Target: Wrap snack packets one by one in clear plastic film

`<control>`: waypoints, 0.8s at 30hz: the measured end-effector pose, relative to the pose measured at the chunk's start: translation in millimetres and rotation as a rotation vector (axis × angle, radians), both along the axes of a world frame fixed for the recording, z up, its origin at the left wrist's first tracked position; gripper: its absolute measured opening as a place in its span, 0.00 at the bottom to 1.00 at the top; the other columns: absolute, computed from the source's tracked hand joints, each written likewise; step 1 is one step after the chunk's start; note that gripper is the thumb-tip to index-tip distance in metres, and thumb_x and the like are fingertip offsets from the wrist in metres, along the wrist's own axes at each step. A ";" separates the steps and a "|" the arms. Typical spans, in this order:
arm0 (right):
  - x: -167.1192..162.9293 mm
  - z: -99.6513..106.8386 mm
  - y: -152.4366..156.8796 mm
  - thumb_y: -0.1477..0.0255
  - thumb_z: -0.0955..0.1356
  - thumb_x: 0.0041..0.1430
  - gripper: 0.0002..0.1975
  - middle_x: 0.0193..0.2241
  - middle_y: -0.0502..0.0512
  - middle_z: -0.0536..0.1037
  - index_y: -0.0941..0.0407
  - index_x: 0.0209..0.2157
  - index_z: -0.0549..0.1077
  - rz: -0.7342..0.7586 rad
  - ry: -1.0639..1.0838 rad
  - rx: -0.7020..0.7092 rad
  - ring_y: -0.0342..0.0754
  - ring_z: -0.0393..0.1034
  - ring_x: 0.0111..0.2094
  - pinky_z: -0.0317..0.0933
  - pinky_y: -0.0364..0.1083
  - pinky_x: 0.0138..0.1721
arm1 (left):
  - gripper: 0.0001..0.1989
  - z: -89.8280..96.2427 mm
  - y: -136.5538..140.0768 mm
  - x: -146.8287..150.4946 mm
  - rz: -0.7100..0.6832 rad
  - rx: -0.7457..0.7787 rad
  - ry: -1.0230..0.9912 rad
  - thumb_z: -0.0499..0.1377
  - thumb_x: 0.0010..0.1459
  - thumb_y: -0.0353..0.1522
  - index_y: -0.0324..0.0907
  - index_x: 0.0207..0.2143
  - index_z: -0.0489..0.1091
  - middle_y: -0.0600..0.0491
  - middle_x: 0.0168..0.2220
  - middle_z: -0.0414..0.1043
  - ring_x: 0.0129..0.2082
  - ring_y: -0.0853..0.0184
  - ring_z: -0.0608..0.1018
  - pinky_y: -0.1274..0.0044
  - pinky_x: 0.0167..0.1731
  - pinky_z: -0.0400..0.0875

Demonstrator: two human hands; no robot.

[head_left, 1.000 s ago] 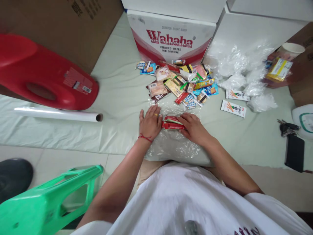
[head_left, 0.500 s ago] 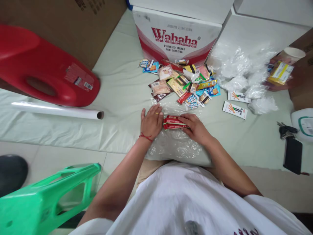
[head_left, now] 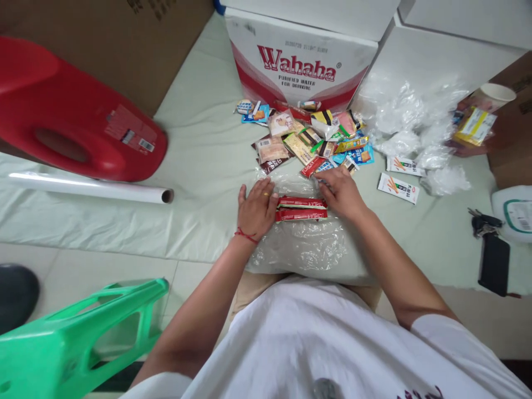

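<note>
A sheet of clear plastic film (head_left: 299, 246) lies crinkled on the pale green cloth in front of me. On it rest red snack sticks (head_left: 302, 209) in wrappers, side by side. My left hand (head_left: 256, 209) lies flat at the film's left side, fingers spread, its thumb beside the left ends of the sticks. My right hand (head_left: 341, 191) is up by the film's far right part, fingers bent, with a bit of film at the fingertips. Just beyond the film is a pile of mixed wrapped snacks (head_left: 301, 145).
A Wahaba-style white carton marked Wahaha (head_left: 299, 61) stands behind the snacks. Crumpled plastic bags (head_left: 405, 119) and two white snack packets (head_left: 398, 188) are right. A phone (head_left: 494, 263) lies far right. Leftward are a red jug (head_left: 83, 122), a film roll (head_left: 91, 187) and a green stool (head_left: 83, 332).
My right hand has let go of the red snack sticks and moved up and right to the film's far part. The left hand stays almost in place.
</note>
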State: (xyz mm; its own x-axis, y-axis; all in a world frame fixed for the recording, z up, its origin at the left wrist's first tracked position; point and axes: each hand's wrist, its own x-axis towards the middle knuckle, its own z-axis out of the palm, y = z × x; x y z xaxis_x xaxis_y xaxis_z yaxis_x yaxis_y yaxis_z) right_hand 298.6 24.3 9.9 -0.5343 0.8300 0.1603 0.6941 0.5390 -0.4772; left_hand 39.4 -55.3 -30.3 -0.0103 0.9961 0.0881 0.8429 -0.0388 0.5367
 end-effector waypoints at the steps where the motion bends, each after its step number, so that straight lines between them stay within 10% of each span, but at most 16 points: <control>1: -5.1 1.8 9.2 0.69 0.61 0.72 0.21 0.51 0.64 0.80 0.55 0.60 0.76 0.037 -0.051 -0.003 0.63 0.68 0.52 0.60 0.63 0.58 | 0.26 0.0 0.0 -0.1 0.001 -0.001 -0.002 0.43 0.75 0.42 0.45 0.65 0.70 0.45 0.71 0.67 0.73 0.56 0.66 0.50 0.75 0.44; 10: -57.9 10.8 33.9 0.71 0.71 0.63 0.15 0.46 0.71 0.80 0.60 0.50 0.79 0.193 -0.424 0.024 0.71 0.62 0.55 0.58 0.64 0.53 | 0.25 0.1 0.1 0.3 -0.009 0.001 0.006 0.45 0.74 0.41 0.44 0.65 0.69 0.45 0.72 0.66 0.73 0.54 0.65 0.50 0.75 0.44; 15: -55.6 9.9 46.1 0.74 0.70 0.63 0.04 0.39 0.63 0.79 0.55 0.36 0.79 0.158 -0.351 -0.085 0.64 0.65 0.50 0.59 0.60 0.51 | 0.25 -3.0 -0.5 -2.4 0.020 0.037 -0.016 0.44 0.75 0.40 0.44 0.64 0.70 0.45 0.71 0.68 0.74 0.56 0.64 0.53 0.74 0.49; 24: -41.5 34.9 13.7 0.73 0.63 0.69 0.08 0.39 0.60 0.77 0.56 0.40 0.74 0.282 -0.205 -0.102 0.53 0.71 0.39 0.59 0.47 0.39 | 0.37 -15.0 -4.3 -13.5 0.177 0.171 -0.081 0.56 0.58 0.33 0.38 0.70 0.58 0.39 0.72 0.61 0.75 0.55 0.60 0.59 0.75 0.55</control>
